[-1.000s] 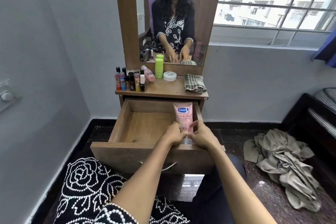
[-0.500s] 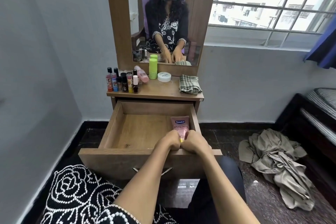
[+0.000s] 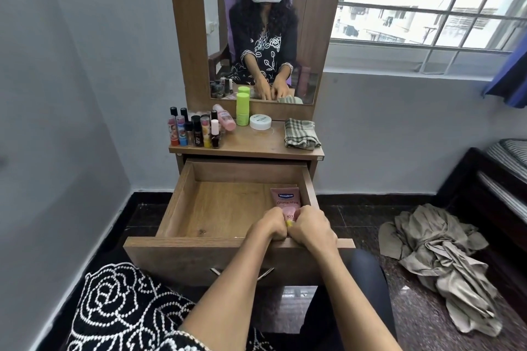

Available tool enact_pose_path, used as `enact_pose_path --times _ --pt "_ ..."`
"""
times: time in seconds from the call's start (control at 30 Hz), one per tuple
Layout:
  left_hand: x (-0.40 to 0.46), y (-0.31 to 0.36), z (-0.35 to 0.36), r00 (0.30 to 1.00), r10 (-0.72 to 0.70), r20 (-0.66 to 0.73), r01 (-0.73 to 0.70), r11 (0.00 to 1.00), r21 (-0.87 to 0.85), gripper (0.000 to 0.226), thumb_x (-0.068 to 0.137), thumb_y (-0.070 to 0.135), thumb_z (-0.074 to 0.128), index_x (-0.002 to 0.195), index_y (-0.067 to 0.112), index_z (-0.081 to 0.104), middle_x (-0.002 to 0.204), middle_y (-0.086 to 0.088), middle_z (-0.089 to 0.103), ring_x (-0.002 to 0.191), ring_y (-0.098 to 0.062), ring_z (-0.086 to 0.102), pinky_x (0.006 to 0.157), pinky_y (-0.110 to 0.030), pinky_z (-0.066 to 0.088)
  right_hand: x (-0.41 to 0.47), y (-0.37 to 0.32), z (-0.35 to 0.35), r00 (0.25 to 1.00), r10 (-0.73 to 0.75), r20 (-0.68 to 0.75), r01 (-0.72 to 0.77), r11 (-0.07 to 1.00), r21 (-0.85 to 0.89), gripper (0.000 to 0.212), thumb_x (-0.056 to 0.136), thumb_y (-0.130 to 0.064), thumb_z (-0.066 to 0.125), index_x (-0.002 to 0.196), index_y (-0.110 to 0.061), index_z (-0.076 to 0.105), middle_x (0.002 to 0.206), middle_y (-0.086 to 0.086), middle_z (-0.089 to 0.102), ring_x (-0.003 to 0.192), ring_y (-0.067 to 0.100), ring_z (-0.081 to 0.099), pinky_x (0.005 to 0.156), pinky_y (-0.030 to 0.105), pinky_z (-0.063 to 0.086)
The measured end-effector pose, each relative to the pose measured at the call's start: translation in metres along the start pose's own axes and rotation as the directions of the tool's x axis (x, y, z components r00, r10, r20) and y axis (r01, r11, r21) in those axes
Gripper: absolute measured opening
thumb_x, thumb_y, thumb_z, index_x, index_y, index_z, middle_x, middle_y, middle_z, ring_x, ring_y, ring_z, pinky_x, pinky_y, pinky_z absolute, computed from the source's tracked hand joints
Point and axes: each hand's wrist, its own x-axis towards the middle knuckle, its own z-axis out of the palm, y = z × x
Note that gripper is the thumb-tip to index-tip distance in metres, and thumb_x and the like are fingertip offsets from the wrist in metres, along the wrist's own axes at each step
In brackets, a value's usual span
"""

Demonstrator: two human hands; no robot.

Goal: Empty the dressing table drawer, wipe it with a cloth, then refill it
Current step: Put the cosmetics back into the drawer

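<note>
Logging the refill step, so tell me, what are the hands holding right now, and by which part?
Both the left hand and right hand grip the pink lotion tube at its lower cap end, inside the drawer.

Dressing table top [image 3: 251, 145]: bottles [image 3: 196, 129], green tube [image 3: 242, 109], white jar [image 3: 260, 122], seemingly folded cloth [image 3: 301, 133].
</note>
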Motion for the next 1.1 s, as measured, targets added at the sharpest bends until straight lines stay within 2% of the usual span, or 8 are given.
enact_pose_path --times 0.17,0.23,0.3,0.43,0.5,0.73,0.97,1.1 --pt "-0.002 0.000 0.001 0.997 -0.019 -0.069 0.019 1.000 -0.008 0.026 0.083 0.005 0.052 0.106 -0.001 0.061 0.114 -0.017 0.064 0.108 -0.032 0.058 0.088 -0.035 0.046 -0.009 -0.002 -0.001 0.982 0.002 -0.188 0.010 0.998 0.063 0.024 0.085 -0.029 0.057 0.101 -0.015 0.065 0.108 0.010 0.064 0.103 0.032 0.061 0.071 0.030 0.043" --pt "-0.003 0.000 0.003 0.993 -0.035 -0.111 0.032 0.999 -0.028 0.024 0.081 0.006 0.052 0.103 -0.001 0.061 0.112 -0.018 0.064 0.107 -0.034 0.059 0.086 -0.038 0.048 -0.012 -0.003 -0.002 0.976 -0.003 -0.218 0.021 0.997 0.077 0.022 0.085 -0.028 0.056 0.101 -0.015 0.066 0.107 0.010 0.065 0.102 0.032 0.061 0.069 0.028 0.040" --pt "-0.005 0.000 0.004 0.986 -0.049 -0.162 0.043 0.998 -0.039 0.023 0.082 0.010 0.053 0.101 0.001 0.061 0.111 -0.018 0.064 0.106 -0.035 0.058 0.084 -0.039 0.048 -0.012 -0.003 -0.002 0.976 -0.003 -0.217 0.023 0.996 0.088 0.022 0.085 -0.026 0.056 0.102 -0.017 0.066 0.107 0.009 0.065 0.101 0.031 0.061 0.068 0.028 0.040" --pt "-0.009 -0.001 0.004 0.957 -0.082 -0.280 0.057 0.994 -0.097 0.030 0.088 0.024 0.056 0.116 0.016 0.059 0.123 -0.008 0.059 0.112 -0.029 0.056 0.088 -0.035 0.045 -0.013 -0.003 -0.004 0.978 -0.009 -0.210 0.030 0.995 0.096 0.022 0.086 -0.023 0.055 0.104 -0.019 0.066 0.108 0.009 0.065 0.102 0.031 0.061 0.068 0.028 0.039" --pt "-0.009 -0.001 0.004 0.944 -0.083 -0.320 0.046 0.992 -0.121 0.029 0.088 0.027 0.056 0.116 0.018 0.059 0.123 -0.007 0.059 0.112 -0.028 0.056 0.088 -0.034 0.046 -0.014 -0.003 -0.004 0.977 -0.018 -0.214 0.040 0.994 0.100 0.022 0.086 -0.024 0.055 0.104 -0.019 0.067 0.108 0.008 0.065 0.103 0.031 0.061 0.069 0.028 0.039" --pt "-0.017 -0.001 0.001 0.915 -0.056 -0.400 -0.009 0.987 -0.160 0.024 0.091 0.025 0.050 0.111 0.018 0.060 0.116 -0.004 0.063 0.105 -0.025 0.058 0.082 -0.034 0.046 -0.015 -0.004 -0.005 0.978 -0.065 -0.200 0.091 0.988 0.124 0.020 0.089 -0.026 0.055 0.103 -0.021 0.067 0.108 0.006 0.066 0.103 0.029 0.061 0.074 0.029 0.043" --pt "-0.029 0.004 -0.002 0.888 -0.005 -0.459 -0.088 0.980 -0.181 0.032 0.094 0.021 0.046 0.125 0.015 0.054 0.124 -0.003 0.059 0.113 -0.019 0.055 0.086 -0.024 0.042 -0.014 0.001 -0.004 0.979 -0.132 -0.153 0.157 0.974 0.164 0.015 0.089 -0.022 0.053 0.096 -0.022 0.066 0.098 0.002 0.067 0.093 0.026 0.063 0.069 0.027 0.043" --pt "-0.032 0.006 -0.007 0.870 0.004 -0.492 -0.125 0.969 -0.213 0.033 0.093 0.017 0.048 0.125 0.014 0.055 0.123 -0.003 0.060 0.112 -0.018 0.056 0.090 -0.025 0.043 -0.010 0.003 -0.004 0.972 -0.180 -0.150 0.205 0.963 0.174 0.014 0.086 -0.020 0.057 0.095 -0.022 0.067 0.094 0.000 0.067 0.087 0.022 0.064 0.069 0.027 0.046"
